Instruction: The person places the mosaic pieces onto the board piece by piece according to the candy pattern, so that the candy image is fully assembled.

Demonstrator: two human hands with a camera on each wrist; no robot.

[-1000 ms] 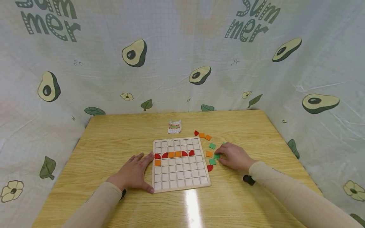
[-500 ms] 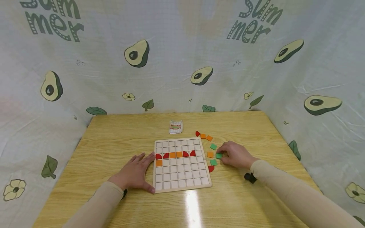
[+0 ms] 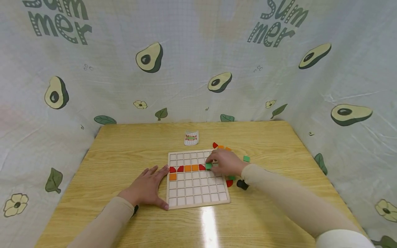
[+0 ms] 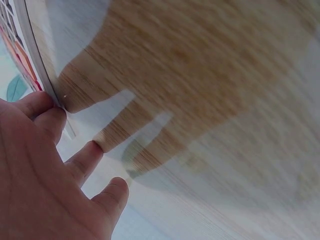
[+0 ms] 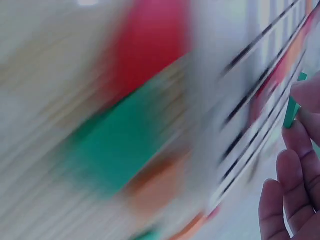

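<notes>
Head view: the right hand [image 3: 227,162] is pinching a green tile [image 3: 209,166] over the grid board [image 3: 197,190], whose edge the splayed left hand [image 3: 148,186] is touching. Left wrist: fingertips [image 4: 44,103] are meeting that edge. Right wrist: fingers [image 5: 298,136] are gripping the tile.

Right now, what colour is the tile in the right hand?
Green; the tile shows best in the head view.

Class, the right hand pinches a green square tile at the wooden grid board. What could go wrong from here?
The green square tile might slip from the right hand, which pinches it. That hand could knock a red quarter-circle tile nearby. The left hand touches the wooden grid board, so a push might shift it.
</notes>
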